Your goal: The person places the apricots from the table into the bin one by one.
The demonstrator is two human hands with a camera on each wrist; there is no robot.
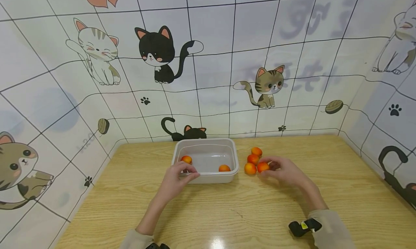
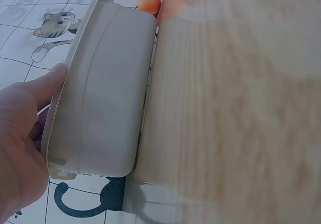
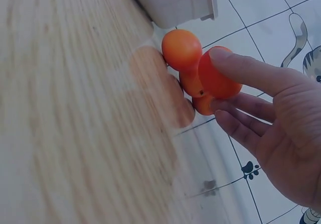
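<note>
My left hand (image 1: 175,178) pinches the front rim of a white plastic container (image 1: 216,178) near its left corner, thumb along the outside in the left wrist view. Inside lie two small orange-red fruits, one fruit (image 1: 186,158) at the left and another fruit (image 1: 224,168) toward the front right. To the right of the container, my right hand (image 1: 287,172) holds a round orange-red fruit (image 3: 220,76) between thumb and fingertips. In the right wrist view it is raised off the table. Beside it, three similar fruits sit close together: a front fruit (image 1: 250,168), a middle fruit (image 1: 252,159) and a back fruit (image 1: 256,151).
The light wood table (image 1: 227,216) carries the container and fruits toward its back edge. Behind and at both sides stand walls (image 1: 214,68) covered with cat drawings and grid lines. A small black device (image 1: 304,226) is strapped at the right sleeve.
</note>
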